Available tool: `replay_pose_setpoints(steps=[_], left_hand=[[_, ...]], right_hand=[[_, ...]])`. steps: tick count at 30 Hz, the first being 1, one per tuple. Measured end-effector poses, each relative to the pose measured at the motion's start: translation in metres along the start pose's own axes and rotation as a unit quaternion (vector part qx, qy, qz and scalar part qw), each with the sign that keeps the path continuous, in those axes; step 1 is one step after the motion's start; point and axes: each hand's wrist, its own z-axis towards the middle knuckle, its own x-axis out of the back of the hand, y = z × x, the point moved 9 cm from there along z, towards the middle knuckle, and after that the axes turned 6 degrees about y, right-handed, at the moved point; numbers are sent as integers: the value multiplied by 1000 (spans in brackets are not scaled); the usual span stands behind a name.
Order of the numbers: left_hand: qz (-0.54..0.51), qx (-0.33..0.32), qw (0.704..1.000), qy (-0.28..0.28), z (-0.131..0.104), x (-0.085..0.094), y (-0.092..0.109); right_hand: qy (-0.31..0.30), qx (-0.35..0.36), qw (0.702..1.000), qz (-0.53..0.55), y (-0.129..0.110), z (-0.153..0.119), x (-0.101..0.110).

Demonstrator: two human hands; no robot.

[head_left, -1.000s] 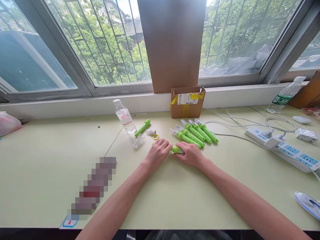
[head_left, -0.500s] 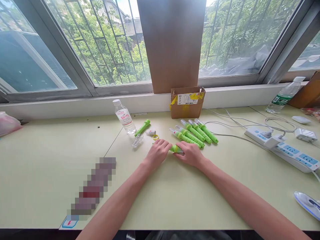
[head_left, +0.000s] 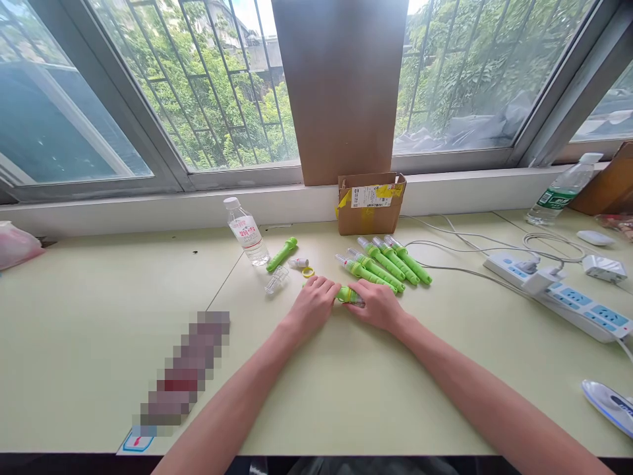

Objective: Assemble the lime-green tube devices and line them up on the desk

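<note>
At the middle of the table, my left hand (head_left: pixel 316 298) is closed around the left part of a green plastic stick (head_left: pixel 345 294). My right hand (head_left: pixel 376 303) grips the same stick's clear, ridged end, so only a short green and clear stretch shows between my fists. Beyond my right hand lie several like green sticks with clear tips (head_left: pixel 383 264), side by side. A green handle (head_left: pixel 282 254), a clear plastic cap (head_left: pixel 276 280), a small white cylinder (head_left: pixel 299 262) and a yellow ring (head_left: pixel 308 272) rest past my left hand.
A water bottle (head_left: pixel 247 231) stands at the back left, near a cardboard box (head_left: pixel 372 210) against the sill. To the right are a power strip (head_left: pixel 568 297), cables, a second bottle (head_left: pixel 562 190) and a white-blue device (head_left: pixel 610 409). A blurred-out strip (head_left: pixel 188 369) lies front left.
The clear cap has shifted slightly to the right on the table and turned a little. Both hands keep nearly the same place and grip on the stick.
</note>
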Motion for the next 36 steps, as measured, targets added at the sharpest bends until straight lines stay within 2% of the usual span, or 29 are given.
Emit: replay_pose_setpoints(steps=[7,15,23,32,36], left_hand=[[11,-5,999,46,-1,2,-2],[-18,10,1000,0,0,2,-2],[0,4,1000,20,-2,-4,-3],[-12,10,1000,-17,-2,-3,-3],[-14,0,1000,-6,-2,-2,-2]], right_hand=[[3,3,1000,8,-2,0,1],[-3,3,1000,-2,-1,0,0],[-13,12,1000,-5,-3,-1,-2],[-2,34,999,-36,-7,0,0],[-7,31,999,-35,-6,0,-1]])
